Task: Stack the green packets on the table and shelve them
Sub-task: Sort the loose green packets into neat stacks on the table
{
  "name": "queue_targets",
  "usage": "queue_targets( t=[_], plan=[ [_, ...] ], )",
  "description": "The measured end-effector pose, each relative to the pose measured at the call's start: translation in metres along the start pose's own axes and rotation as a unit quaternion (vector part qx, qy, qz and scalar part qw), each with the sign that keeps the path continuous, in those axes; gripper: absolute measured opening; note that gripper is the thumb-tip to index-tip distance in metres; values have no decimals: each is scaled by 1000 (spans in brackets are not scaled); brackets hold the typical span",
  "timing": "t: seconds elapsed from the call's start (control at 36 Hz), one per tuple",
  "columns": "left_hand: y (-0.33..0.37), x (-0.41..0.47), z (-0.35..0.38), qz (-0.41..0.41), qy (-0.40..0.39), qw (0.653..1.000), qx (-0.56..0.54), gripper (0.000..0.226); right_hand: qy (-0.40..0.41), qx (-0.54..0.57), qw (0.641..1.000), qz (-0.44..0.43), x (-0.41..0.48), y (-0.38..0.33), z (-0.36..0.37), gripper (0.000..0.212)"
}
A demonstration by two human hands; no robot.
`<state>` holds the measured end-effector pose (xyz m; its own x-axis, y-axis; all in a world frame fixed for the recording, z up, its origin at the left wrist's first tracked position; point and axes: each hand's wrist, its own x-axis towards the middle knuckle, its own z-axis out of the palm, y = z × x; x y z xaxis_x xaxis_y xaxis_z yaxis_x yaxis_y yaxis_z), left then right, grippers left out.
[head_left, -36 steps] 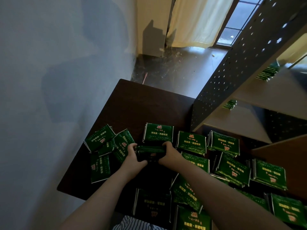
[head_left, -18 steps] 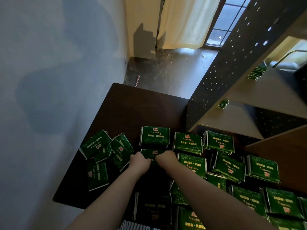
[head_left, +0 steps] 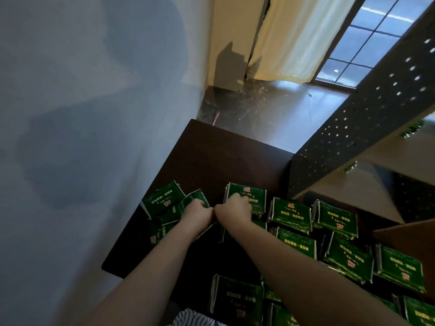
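Several green packets lie scattered over the dark brown table (head_left: 211, 156). My left hand (head_left: 197, 214) is curled over the edge of a green packet (head_left: 196, 196) in the left pile (head_left: 162, 201). Right beside it, almost touching, my right hand (head_left: 234, 209) has its fingers curled on the far green packet (head_left: 253, 196). Pale packet edges (head_left: 208, 229) show beneath my wrists; what lies under them is hidden. More packets (head_left: 290, 211) spread to the right. A few packets (head_left: 410, 129) sit on the shelf unit.
A shelf unit with a black perforated side panel (head_left: 364, 128) stands at the table's right, with pale shelf boards (head_left: 353, 182). A blue-grey wall (head_left: 82, 114) runs along the left. Dark floor (head_left: 270, 114), a curtain and a window lie beyond the table.
Both hands moved forward from the small stack they squeezed between them. The left hand now reaches the left pile and the right hand the far packet. The view tilted.
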<state>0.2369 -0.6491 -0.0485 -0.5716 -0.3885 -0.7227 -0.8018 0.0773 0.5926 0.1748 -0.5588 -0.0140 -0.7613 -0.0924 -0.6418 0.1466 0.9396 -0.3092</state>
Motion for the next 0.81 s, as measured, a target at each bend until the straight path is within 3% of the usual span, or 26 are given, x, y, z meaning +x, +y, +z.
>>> queue_targets(
  t=[0.08, 0.17, 0.25, 0.42, 0.58, 0.72, 0.81],
  plan=[
    [-11, 2, -27, -6, 30, 999, -27, 9, -37, 29, 999, -18, 1, -26, 14, 49],
    [-20, 2, -50, -27, 57, 997, -40, 40, -60, 45, 996, -42, 1, -42, 27, 49],
    [-30, 2, -71, -35, 90, 994, -49, 45, -75, 45, 993, -73, -1, -54, 41, 47],
    [-48, 21, -109, -37, 189, 981, 32, 52, -72, -1, 992, -107, 8, -65, 57, 61],
    [-55, 42, -118, -32, 151, 972, 177, 69, -95, -79, 990, -70, 26, -62, 70, 70],
    [-67, 49, -110, -61, 124, 967, 215, 73, -83, -136, 985, -61, 38, -56, 80, 84],
    [-73, 47, -105, -72, 128, 964, 221, 69, -82, -154, 983, -64, 42, -55, 80, 80]
  ],
)
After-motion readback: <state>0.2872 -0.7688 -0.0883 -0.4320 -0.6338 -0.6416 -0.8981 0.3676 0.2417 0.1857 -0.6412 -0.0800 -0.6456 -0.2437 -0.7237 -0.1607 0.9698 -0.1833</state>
